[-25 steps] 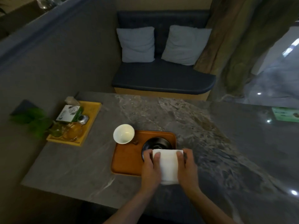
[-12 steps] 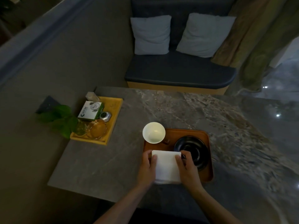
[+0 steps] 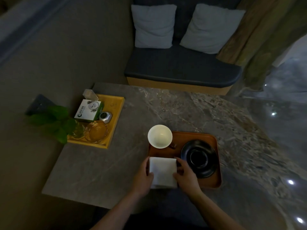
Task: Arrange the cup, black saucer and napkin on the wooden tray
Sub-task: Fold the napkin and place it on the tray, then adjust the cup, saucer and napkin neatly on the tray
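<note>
A second earlier the napkin (image 3: 162,171) lay over the black saucer (image 3: 199,158); now it sat on the wooden tray's (image 3: 214,183) near left corner, saucer uncovered. Left hand (image 3: 143,176) and right hand (image 3: 186,176) pinched its sides, fingers clamped. The cup (image 3: 159,136) overhung the far-left rim, bare worktop (image 3: 99,171) beside it.

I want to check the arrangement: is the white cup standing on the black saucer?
No, the white cup stands at the tray's far left corner, apart from the empty black saucer.

Green-white box (image 3: 88,110) — print too blurred, unreadable.
</note>
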Available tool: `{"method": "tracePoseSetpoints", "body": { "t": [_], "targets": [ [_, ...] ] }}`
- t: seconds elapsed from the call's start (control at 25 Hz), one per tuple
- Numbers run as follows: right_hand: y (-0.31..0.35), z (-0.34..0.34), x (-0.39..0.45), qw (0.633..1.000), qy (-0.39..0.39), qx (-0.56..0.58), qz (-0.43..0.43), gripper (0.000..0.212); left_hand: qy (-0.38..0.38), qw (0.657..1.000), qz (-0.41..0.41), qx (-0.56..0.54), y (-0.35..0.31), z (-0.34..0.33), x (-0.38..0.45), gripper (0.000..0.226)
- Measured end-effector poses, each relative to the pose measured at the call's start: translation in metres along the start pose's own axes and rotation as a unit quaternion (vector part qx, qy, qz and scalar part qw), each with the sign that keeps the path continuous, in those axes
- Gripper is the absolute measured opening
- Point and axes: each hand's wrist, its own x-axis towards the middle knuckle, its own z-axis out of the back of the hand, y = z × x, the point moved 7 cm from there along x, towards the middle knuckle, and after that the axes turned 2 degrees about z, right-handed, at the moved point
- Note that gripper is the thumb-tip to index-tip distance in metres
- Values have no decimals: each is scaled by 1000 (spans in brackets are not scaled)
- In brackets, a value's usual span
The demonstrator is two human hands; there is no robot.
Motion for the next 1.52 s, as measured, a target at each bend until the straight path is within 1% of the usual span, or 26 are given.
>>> {"method": "tracePoseSetpoints", "body": {
  "t": [0.08,0.16,0.36,0.52,0.72,0.8,0.92,1.0,1.12,1.28,1.4,1.52],
  "targets": [
    [0,-5,5,1000,-21,-14,1,56,-41,999,4,6,0,7,4,57],
    [-1,-10,10,999,-34,-24,0,57,-61,998,9,14,-1,10,8,55],
    [-1,-15,22,995,-62,-73,-23,55,-104,988,-3,118,-13,10,15,58],
    [3,-18,25,991,-71,-115,-11,57,-115,974,-34,192,-24,5,20,57],
    [2,-25,24,985,-58,-160,-5,64,-118,955,-87,258,-26,6,23,57],
    [1,-27,24,982,-50,-184,-3,69,-121,942,-107,294,-27,6,22,58],
    [-1,-27,22,976,-41,-216,13,78,-123,921,-133,344,-27,4,18,67],
    [-2,-27,20,974,-37,-223,21,82,-116,914,-149,359,-25,4,15,71],
    [-2,-28,15,977,-27,-206,41,80,-98,903,-171,382,-19,5,12,66],
    [0,-28,10,977,-21,-202,70,77,-80,883,-207,413,-9,6,8,50],
    [-2,-29,9,970,-5,-231,74,77,-72,879,-214,419,-6,7,7,45],
    [-3,-29,9,965,2,-252,69,80,-62,881,-213,418,-8,6,8,44]
  ]
}}
